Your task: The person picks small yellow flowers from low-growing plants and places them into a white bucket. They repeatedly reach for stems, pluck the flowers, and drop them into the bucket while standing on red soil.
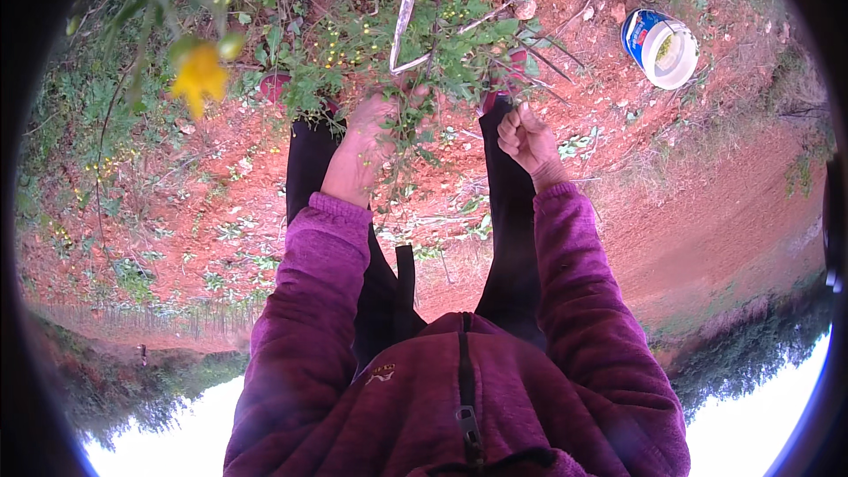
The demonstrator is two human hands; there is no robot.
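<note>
My left hand (371, 126) is in among the leafy green stems of a flowering plant (404, 139), fingers curled around some of them. Leaves partly cover its fingertips. Small yellow buds (331, 53) dot the plant above and left of that hand. To the right, my right hand (528, 139) is held in a loose fist, thumb against the bent forefinger, close to the plant's edge. Whether a small bud sits inside it is hidden. A pale bent strip (405, 20) hangs down into the foliage just above my left hand.
A blue and white bucket (660, 50) stands tilted at upper right, with some yellow-green matter inside. A yellow flower (200, 76) hangs close to the camera. Reddish soil (676, 192) bears cut leaves and twigs. My red shoes (275, 87) are partly under the plants.
</note>
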